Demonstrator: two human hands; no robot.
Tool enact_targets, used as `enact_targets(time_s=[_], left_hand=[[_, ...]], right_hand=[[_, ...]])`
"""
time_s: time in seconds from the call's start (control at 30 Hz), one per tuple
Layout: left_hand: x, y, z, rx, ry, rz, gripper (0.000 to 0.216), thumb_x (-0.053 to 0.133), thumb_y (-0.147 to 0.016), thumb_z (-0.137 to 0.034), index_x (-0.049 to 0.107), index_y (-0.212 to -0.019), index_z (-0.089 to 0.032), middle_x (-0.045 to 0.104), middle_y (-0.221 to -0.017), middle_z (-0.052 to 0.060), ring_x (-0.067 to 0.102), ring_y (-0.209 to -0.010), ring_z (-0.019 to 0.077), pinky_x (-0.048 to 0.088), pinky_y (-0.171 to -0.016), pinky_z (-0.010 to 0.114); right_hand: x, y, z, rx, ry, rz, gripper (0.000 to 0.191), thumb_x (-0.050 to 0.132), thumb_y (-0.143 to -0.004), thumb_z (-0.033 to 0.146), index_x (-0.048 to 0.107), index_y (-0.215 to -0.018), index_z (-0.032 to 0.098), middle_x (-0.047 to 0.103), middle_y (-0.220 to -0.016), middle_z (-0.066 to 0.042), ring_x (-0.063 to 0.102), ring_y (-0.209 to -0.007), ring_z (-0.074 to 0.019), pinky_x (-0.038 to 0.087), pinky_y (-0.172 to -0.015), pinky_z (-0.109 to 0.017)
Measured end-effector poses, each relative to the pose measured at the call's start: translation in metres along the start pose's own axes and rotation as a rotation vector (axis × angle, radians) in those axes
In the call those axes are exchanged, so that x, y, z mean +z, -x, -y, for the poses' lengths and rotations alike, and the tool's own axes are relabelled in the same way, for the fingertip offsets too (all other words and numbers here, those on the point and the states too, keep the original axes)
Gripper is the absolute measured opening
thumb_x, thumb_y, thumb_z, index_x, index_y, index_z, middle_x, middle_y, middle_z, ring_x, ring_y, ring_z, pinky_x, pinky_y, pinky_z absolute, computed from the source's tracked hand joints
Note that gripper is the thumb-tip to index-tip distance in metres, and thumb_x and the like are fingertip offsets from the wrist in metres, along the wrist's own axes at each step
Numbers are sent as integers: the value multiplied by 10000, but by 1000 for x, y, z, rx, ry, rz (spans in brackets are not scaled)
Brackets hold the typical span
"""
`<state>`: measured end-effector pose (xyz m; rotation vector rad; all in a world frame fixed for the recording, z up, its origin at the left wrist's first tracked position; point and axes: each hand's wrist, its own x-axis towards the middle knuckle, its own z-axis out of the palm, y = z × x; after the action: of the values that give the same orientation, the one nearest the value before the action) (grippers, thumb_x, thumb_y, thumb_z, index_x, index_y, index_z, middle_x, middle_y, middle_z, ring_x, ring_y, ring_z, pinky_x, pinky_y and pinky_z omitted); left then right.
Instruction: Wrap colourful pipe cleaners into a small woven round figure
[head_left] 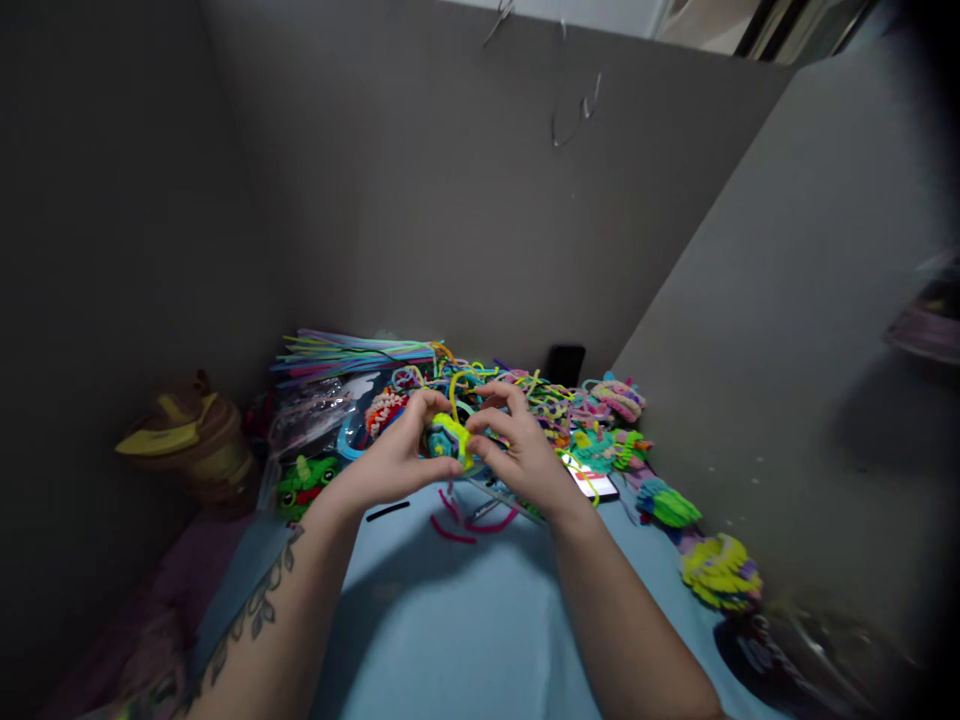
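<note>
Yellow-edged, the ball (447, 443) sat between our left hand (403, 455) and right hand (519, 447), fingers half-curled round it, probably for steadiness.

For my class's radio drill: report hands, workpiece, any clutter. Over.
Left hand, right hand: both gripping yellow-and-teal piece. Pink strips loose on blue surface.

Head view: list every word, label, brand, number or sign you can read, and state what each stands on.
No text can be read with certainty.
Lit phone: red marks on a white screen, too small and blurred to read.
Dark round item at lower right: pale marks, too blurred to tell whether they are lettering.
Yellow-and-teal piece: no lettering visible.
</note>
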<state>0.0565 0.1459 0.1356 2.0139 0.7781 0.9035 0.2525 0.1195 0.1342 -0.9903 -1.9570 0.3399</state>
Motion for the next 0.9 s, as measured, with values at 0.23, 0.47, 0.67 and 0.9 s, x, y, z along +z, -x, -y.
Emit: enact_targets(time_s=[0.23, 0.47, 0.67, 0.9], left_hand=[[-2, -1, 5, 30, 47, 28, 531, 732, -710, -218, 438, -1152, -221, 494, -1123, 54, 476, -1055, 215, 393, -889, 348], [0, -3, 6, 11, 126, 17, 410, 721, -745, -252, 519, -1098, -205, 522, -1056, 34, 493, -959, 180, 403, -805, 290], [5, -6, 12, 14, 397, -72, 393, 745, -739, -271, 501, -1040, -200, 508, -976, 17, 506, -844, 136, 425, -724, 253], [9, -5, 9, 65, 630, -40, 394, 793, -687, -228, 504, -954, -208, 540, -887, -9, 542, -770, 120, 444, -668, 229]], right_hand=[[3, -2, 1, 3, -57, 95, 90, 544, -836, 130, 550, -798, 212, 448, -1211, -72, 436, -1226, -237, 375, -1042, -461], [9, -2, -7, 59, -193, -70, 98, 563, -869, 225, 550, -967, 234, 508, -1175, -87, 495, -1173, -229, 455, -913, -391], [9, -1, -3, 13, -210, -332, 33, 579, -860, 212, 597, -858, 239, 587, -1018, -49, 562, -1029, -208, 464, -889, -373], [18, -2, -2, 176, -470, -292, 110, 550, -856, 179, 584, -937, 245, 633, -931, -17, 624, -869, -151, 509, -792, -307]])
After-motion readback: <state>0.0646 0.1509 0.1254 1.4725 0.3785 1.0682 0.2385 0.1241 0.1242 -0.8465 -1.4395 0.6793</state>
